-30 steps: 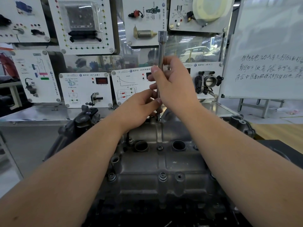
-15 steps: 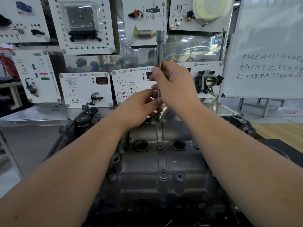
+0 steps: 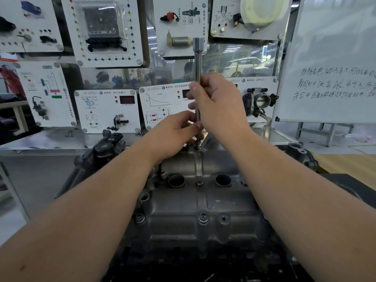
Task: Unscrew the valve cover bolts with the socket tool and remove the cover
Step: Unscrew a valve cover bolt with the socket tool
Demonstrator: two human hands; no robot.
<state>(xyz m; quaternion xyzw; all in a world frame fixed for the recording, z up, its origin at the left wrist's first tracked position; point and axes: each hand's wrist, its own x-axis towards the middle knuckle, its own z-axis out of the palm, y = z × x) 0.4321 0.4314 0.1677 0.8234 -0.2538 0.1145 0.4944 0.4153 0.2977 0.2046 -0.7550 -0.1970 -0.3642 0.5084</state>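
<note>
Valve cover (image 3: 199,202) sat at centre on the engine, still in place. Socket tool (image 3: 197,64) stood upright on a bolt (image 3: 197,143) at the cover's far edge. Right hand (image 3: 219,106) gripped the tool's shaft mid-length, fingers curled round it. Left hand (image 3: 175,131) pinched the shaft low down, just above the bolt. Near-edge bolt (image 3: 203,217) remained seated. Whiteboard (image 3: 333,64) stood far right.
</note>
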